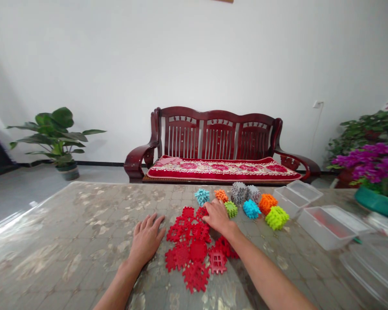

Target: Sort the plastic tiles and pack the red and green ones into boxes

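Note:
Several flat red interlocking tiles (194, 249) lie spread on the table in front of me. My left hand (146, 237) rests flat on the table just left of them, fingers stretched out and holding nothing. My right hand (217, 216) lies over the far right tiles, fingers curled down onto a red tile (201, 212); whether it grips the tile is unclear. Just beyond stand assembled cubes: a light blue cube (202, 196), an orange cube (221, 195), a green cube (231, 209), grey cubes (245, 193), a cyan cube (251, 209), another orange cube (267, 203) and a lime cube (276, 217).
Clear plastic boxes (323, 224) with lids stand at the right of the patterned table (67, 241). A pot of purple flowers (377, 172) sits on the table's right edge. Behind the table is a dark wooden bench (218, 148) with a red cushion, and a potted plant (56, 140) at left.

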A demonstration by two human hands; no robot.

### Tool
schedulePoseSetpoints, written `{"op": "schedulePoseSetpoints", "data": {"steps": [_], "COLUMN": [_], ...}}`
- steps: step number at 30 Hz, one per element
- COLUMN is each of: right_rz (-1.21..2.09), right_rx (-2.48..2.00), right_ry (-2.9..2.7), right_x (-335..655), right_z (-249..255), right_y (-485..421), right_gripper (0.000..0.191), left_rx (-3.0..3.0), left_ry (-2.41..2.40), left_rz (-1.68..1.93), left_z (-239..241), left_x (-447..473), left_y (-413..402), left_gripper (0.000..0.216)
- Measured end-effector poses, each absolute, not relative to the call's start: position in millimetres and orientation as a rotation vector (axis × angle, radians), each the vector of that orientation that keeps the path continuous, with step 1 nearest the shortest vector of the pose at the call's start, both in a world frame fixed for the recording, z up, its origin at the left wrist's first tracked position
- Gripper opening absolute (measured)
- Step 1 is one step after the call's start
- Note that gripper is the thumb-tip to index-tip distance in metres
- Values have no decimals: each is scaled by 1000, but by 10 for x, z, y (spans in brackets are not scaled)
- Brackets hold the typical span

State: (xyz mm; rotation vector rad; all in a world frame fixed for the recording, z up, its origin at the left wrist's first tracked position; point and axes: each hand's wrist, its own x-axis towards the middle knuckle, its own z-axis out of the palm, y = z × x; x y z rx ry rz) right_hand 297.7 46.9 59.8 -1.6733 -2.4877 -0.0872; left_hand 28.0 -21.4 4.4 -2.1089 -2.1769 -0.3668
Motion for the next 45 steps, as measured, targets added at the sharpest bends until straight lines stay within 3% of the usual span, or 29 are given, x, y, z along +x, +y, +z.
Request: {"op": "schedulePoseSetpoints", "data": {"steps": [5,11,16,21,26,39,45], "right_rz": [-108,-111,-42,31,106,180,130], "right_rx": [-1665,-1600,-1549,-1518,-1526,-1448,-1460], "right_ry": [-2481,-2492,-2530,-2516,-2586,-2701,-2735], "right_x": [3165,3481,3703,3689,3583,3724,3649], "right_z": [754,757,683,700,694,660,655], "right_y": [501,585,625,632,680,756,738], "right_gripper": [34,53,53,54,71,88,80], "left_rx": [-2109,-2114,-2115,-2112,-2105,-2099,-2109], "left_ry": [-2187,-2194,-2206,-2210,-2196,-2188,-2188], "left_rz": [-354,-356,-372,-367,-335,-341,-352], "left_z": [46,67,80,74,76,48,46], "left_x": [284,291,298,299,297,288,285], "left_y": [-213,-220,-226,-227,-230,-222,-223], "left_gripper": [44,44,44,44,44,44,44]}}
